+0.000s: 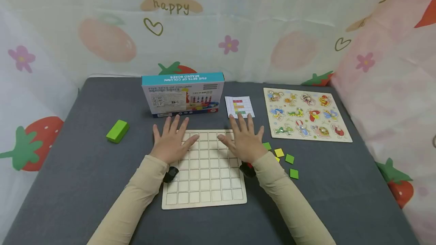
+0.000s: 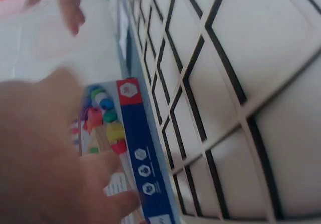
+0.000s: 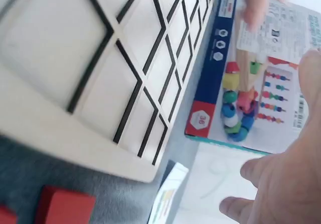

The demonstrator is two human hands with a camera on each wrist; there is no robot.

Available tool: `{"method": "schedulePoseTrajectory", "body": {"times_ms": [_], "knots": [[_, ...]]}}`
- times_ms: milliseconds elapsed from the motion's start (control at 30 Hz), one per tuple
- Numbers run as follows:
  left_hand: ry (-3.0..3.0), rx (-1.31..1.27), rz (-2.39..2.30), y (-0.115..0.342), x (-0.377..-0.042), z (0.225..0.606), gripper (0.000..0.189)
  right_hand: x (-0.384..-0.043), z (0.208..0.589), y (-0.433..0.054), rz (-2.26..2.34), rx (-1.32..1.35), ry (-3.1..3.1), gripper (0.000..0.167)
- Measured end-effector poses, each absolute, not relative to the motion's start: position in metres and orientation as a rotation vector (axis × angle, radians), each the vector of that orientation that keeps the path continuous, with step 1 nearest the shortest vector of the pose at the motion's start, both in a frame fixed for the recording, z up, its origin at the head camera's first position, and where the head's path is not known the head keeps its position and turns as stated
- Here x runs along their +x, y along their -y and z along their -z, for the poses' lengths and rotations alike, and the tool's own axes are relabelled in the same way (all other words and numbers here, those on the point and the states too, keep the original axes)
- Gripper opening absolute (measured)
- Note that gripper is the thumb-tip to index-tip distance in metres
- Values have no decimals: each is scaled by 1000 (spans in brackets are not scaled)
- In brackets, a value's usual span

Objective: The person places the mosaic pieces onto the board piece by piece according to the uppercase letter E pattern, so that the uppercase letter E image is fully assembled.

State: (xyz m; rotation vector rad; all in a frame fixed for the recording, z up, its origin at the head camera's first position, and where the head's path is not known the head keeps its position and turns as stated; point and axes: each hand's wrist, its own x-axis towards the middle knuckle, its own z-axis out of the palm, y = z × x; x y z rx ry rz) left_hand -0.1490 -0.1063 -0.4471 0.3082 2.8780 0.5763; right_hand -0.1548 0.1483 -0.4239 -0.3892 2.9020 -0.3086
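A pale wooden board (image 1: 205,184) with a grid of square recesses lies on the table before the person. Over its far left corner the left hand (image 1: 172,141) is spread, fingers straight and pointing away. The right hand (image 1: 246,143) is spread likewise over the far right corner, fingertips near a small printed card (image 1: 242,104). Neither hand holds anything; whether they touch the board I cannot tell. The right wrist view shows the board's edge, a red block (image 3: 65,206) beside it and the right hand (image 3: 288,184). In the left wrist view the left hand (image 2: 50,153) is blurred.
Behind the board stands a bead-toy box (image 1: 184,95). A green block (image 1: 117,131) lies at the left. Right of the board are several green and yellow square tiles (image 1: 294,174), partly hidden by the right arm. An insect-picture puzzle board (image 1: 306,114) lies at the back right.
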Motion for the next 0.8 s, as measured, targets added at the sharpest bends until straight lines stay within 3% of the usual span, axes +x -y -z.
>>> {"method": "schedulePoseTrajectory", "body": {"times_ms": [333, 533, 800], "knots": [[-2696, 637, -762, 155, -148, 470, 89, -128, 418, -219, 381, -466, -2971, 67], [-2651, 702, -876, 170, -146, 480, 93, -122, 413, -270, 474, -364, -2938, 44], [-2632, 656, -1007, 175, -141, 486, 89, -118, 423, -303, 559, -300, -2869, 39]]}}
